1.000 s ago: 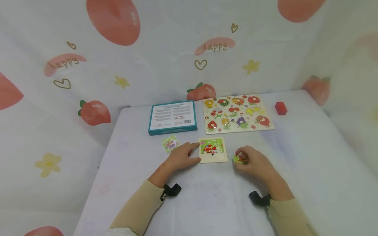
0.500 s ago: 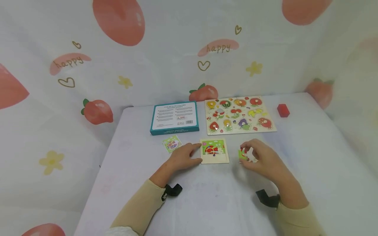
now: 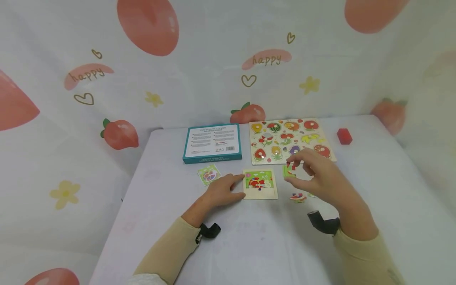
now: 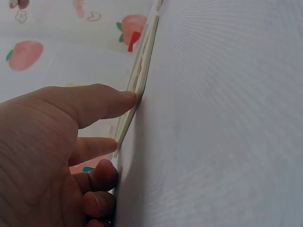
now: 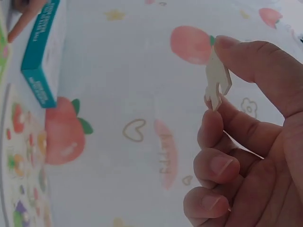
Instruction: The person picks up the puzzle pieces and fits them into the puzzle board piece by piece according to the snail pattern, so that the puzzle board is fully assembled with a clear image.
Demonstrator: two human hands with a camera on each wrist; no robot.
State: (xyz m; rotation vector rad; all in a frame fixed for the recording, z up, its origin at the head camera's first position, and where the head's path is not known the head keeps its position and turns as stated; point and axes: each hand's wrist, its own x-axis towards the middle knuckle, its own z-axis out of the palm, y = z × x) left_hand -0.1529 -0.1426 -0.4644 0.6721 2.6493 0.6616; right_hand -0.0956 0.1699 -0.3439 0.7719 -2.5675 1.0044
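My left hand (image 3: pixel 221 191) rests beside a small square wooden jigsaw board (image 3: pixel 261 194), thumb and index finger touching its left edge. The board's upper part shows a red and green picture; its lower strip is bare wood. To the right, my right hand (image 3: pixel 322 179) pinches a green and red puzzle piece (image 3: pixel 289 171) between thumb and fingertips, raised above the table. In the right wrist view the piece (image 5: pixel 218 75) shows its pale wooden back and a notched edge. Below that hand lies a loose colourful puzzle piece (image 3: pixel 297 198), with another pale piece (image 3: pixel 312 195) beside it.
A picture card (image 3: pixel 209 174) lies left of the board, partly behind my left hand. Farther back are a teal-edged box (image 3: pixel 212 141) and a fruit peg puzzle (image 3: pixel 274 138), which my right hand partly overlaps. A red block (image 3: pixel 344 136) sits at the back right.
My right hand has lifted the green and red puzzle piece from the table and turned it upright, uncovering loose pieces below. My left hand stays at the board's edge.
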